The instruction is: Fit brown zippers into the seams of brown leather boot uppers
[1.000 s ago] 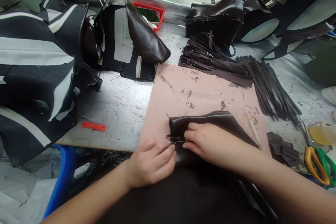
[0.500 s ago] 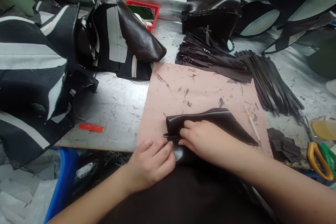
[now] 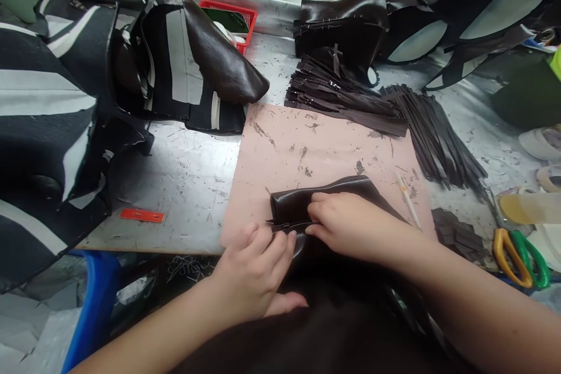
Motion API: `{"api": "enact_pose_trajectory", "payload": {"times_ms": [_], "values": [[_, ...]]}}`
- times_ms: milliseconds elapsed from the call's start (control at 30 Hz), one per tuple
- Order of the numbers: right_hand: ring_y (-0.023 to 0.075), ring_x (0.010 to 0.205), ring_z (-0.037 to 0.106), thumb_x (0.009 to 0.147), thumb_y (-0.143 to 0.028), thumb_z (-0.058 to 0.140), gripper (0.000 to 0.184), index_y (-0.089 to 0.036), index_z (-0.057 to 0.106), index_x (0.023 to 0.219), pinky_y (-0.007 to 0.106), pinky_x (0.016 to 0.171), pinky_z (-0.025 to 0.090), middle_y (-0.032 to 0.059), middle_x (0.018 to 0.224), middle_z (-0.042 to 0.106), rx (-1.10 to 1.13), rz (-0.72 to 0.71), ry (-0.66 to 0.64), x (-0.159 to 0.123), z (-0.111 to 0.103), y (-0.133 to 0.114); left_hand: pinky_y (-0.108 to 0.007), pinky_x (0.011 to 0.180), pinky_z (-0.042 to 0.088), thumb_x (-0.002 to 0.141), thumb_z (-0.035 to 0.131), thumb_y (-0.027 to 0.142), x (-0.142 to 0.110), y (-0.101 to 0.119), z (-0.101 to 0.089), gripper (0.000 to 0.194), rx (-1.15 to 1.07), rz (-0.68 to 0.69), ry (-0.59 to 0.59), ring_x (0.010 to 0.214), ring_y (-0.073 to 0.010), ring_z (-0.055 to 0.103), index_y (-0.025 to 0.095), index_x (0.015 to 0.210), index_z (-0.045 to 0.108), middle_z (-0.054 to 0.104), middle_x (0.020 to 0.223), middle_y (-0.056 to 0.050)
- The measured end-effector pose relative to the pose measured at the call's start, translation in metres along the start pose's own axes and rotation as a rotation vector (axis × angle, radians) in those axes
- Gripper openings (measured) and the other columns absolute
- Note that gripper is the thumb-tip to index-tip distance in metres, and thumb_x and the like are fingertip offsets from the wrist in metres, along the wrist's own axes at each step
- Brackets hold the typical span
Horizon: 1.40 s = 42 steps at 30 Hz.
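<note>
A glossy dark brown leather boot upper lies folded at the front of the pink mat, its lower part hanging over the table edge. Along its near opening runs a narrow dark strip that looks like a zipper. My right hand is closed on the leather at this opening, thumb below and fingers above. My left hand rests its fingertips on the near edge of the strip. The left thumb stands well apart from those fingers, over the dark material in my lap.
Several dark zippers lie in bundles behind the pink mat. A white pen rests on its right side. Scissors and small dark pieces lie at right. Leather uppers stand left, near a red strip.
My left thumb has come away from the strip and stretched out, while the left fingers stay at the leather. My right hand keeps its grip. The whole view has shifted slightly.
</note>
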State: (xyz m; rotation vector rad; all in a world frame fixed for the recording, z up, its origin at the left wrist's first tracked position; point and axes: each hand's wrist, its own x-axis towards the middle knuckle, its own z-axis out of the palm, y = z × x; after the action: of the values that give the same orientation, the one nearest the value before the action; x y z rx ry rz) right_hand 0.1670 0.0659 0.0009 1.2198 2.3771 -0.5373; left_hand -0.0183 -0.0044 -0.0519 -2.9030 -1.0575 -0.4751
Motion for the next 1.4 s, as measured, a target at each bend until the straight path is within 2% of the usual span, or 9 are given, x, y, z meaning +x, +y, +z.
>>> {"api": "enact_pose_trajectory", "payload": {"times_ms": [267,467,633,767,900,1100,1200,1267,1400], "values": [[0.0189,0.068,0.059,0.082,-0.028,0.049,0.018,-0.016,0.063,0.078,0.028,0.06,0.041,0.0063,0.08,0.059,-0.065,-0.053,0.013,0.0,0.003,0.0,-0.038,0.076,0.033,0.081,0.045,0.049,0.01,0.0,-0.003,0.049,0.015,-0.001,-0.067,0.079,-0.0218,0.049,0.009,0.105,0.06,0.062,0.091,-0.007],[0.0186,0.065,0.059,0.082,-0.023,0.049,0.017,-0.014,0.064,0.08,0.028,0.057,0.04,0.0088,0.081,0.06,-0.126,-0.025,-0.005,0.0,0.0,-0.006,-0.036,0.074,0.035,0.085,0.045,0.029,0.017,0.01,0.0,0.033,0.188,0.122,-0.1,0.08,-0.02,0.051,0.011,0.11,0.057,0.057,0.117,-0.01],[0.0204,0.063,0.058,0.074,-0.051,0.056,0.038,-0.014,0.063,0.073,0.028,0.053,0.038,0.0072,0.072,0.058,-0.142,0.156,-0.018,-0.013,-0.009,0.013,-0.035,0.077,0.037,0.082,0.05,0.023,0.02,0.011,0.007,0.024,0.267,0.202,-0.079,0.091,-0.0219,0.052,0.011,0.102,0.058,0.061,0.109,-0.012],[0.0136,0.063,0.057,0.081,-0.034,0.049,0.019,-0.019,0.061,0.077,0.025,0.058,0.04,0.0032,0.084,0.054,0.025,0.072,-0.067,-0.024,-0.006,0.032,-0.035,0.077,0.038,0.082,0.051,0.029,0.021,0.01,0.011,0.019,0.193,0.193,-0.066,0.096,-0.0236,0.053,0.014,0.092,0.058,0.058,0.116,-0.011],[0.0143,0.07,0.058,0.084,-0.028,0.046,0.017,-0.02,0.061,0.084,0.026,0.065,0.042,0.0048,0.09,0.051,0.091,0.034,-0.066,-0.024,0.003,0.037,-0.034,0.077,0.039,0.082,0.052,0.027,0.024,0.01,0.01,0.018,0.187,0.181,-0.065,0.096,-0.0231,0.055,0.013,0.09,0.057,0.059,0.114,-0.013],[0.0155,0.062,0.057,0.084,-0.031,0.047,0.019,-0.021,0.063,0.088,0.026,0.059,0.04,0.0056,0.084,0.052,-0.005,0.041,-0.086,-0.016,0.002,0.035,-0.032,0.07,0.041,0.081,0.053,0.02,0.032,0.013,0.01,0.006,0.175,0.18,-0.07,0.088,-0.0219,0.059,0.014,0.079,0.055,0.059,0.115,-0.011],[0.0152,0.057,0.056,0.084,-0.031,0.047,0.02,-0.021,0.063,0.089,0.026,0.053,0.037,0.0055,0.079,0.053,-0.054,0.033,-0.088,-0.013,-0.001,0.034,-0.031,0.072,0.042,0.079,0.051,0.012,0.038,0.017,0.01,0.005,0.232,0.187,-0.05,0.087,-0.0217,0.061,0.011,0.078,0.056,0.065,0.103,-0.014],[0.0148,0.055,0.055,0.083,-0.028,0.047,0.02,-0.02,0.064,0.088,0.026,0.051,0.035,0.0058,0.077,0.053,-0.082,0.018,-0.078,-0.011,-0.001,0.032,-0.031,0.07,0.043,0.079,0.049,0.01,0.043,0.02,0.01,0.008,0.254,0.186,-0.041,0.083,-0.0216,0.062,0.011,0.082,0.056,0.066,0.099,-0.013],[0.0149,0.059,0.055,0.081,-0.02,0.047,0.017,-0.017,0.064,0.082,0.025,0.051,0.033,0.0062,0.072,0.055,-0.124,-0.047,-0.048,-0.008,-0.002,0.03,-0.031,0.06,0.044,0.081,0.043,0.01,0.052,0.025,0.008,0.025,0.256,0.201,-0.079,0.074,-0.0197,0.063,0.014,0.103,0.054,0.062,0.11,-0.01]]}}
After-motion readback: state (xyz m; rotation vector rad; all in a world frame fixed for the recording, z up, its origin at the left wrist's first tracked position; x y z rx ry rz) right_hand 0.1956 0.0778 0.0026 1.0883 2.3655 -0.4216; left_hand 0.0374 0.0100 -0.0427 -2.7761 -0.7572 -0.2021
